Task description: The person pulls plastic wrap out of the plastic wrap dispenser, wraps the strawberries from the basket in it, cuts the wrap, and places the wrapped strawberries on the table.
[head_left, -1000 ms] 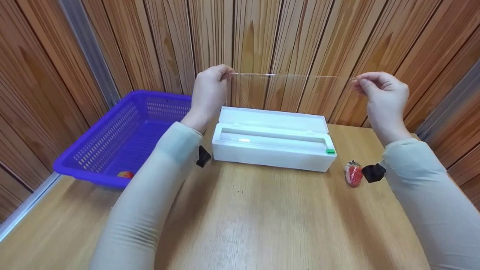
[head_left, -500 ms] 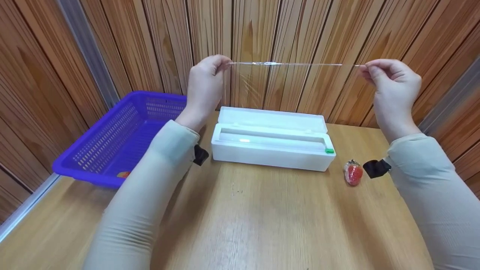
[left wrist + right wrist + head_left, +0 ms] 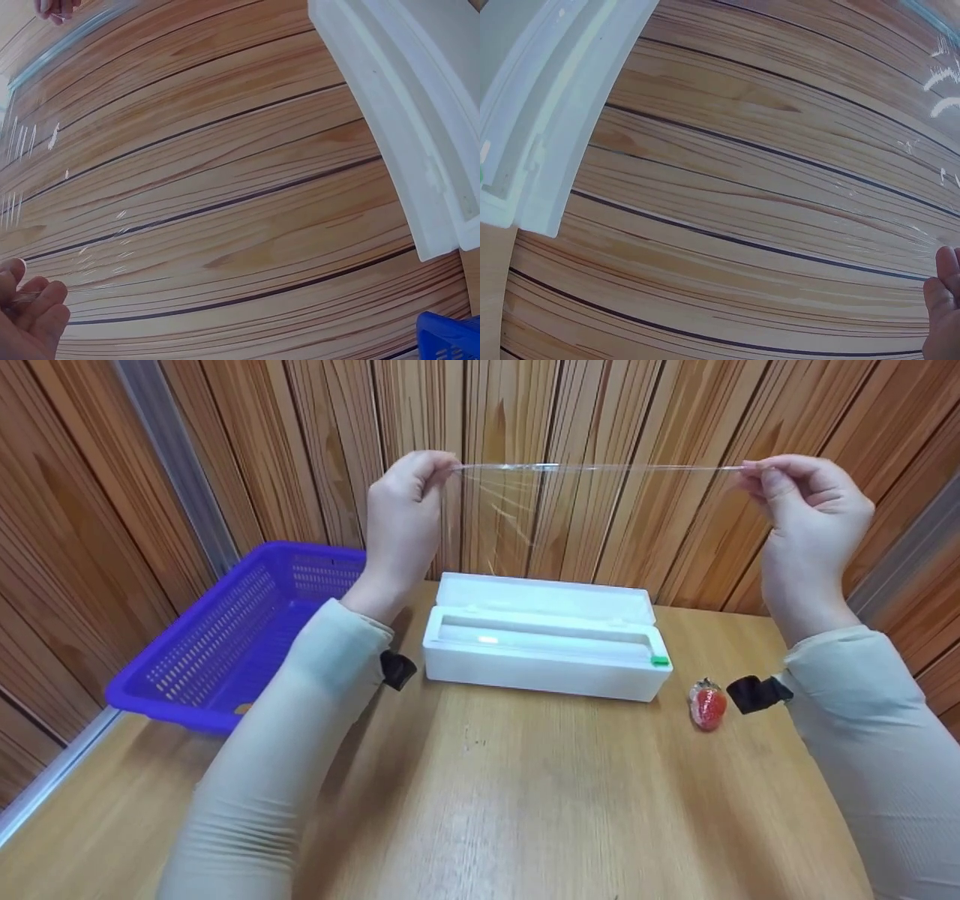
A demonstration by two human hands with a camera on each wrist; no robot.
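Observation:
A clear sheet of cling film [image 3: 525, 467] is stretched level between both hands, above and behind the white box. My left hand [image 3: 405, 514] pinches its left corner, and my right hand [image 3: 814, 521] pinches the right one. Creases and glints on the film [image 3: 52, 135] show in both wrist views, with the fingertips [image 3: 41, 300] of the left hand on its edge. Below stands the white cling film dispenser box [image 3: 547, 671], lid [image 3: 547, 598] raised, a roll [image 3: 540, 641] lying inside. A strawberry [image 3: 707, 706] with a shiny, film-like surface lies right of the box.
A purple plastic basket [image 3: 157, 709] stands at the left, partly behind the left arm. A small yellowish piece of something [image 3: 242, 709] shows inside it. A green slider [image 3: 660, 661] sits at the box's right end. The wood-panelled wall [image 3: 592, 405] rises close behind the table.
Both hands have risen and moved farther apart, pulling the film up and tauter. The box, basket and strawberry have stayed in place.

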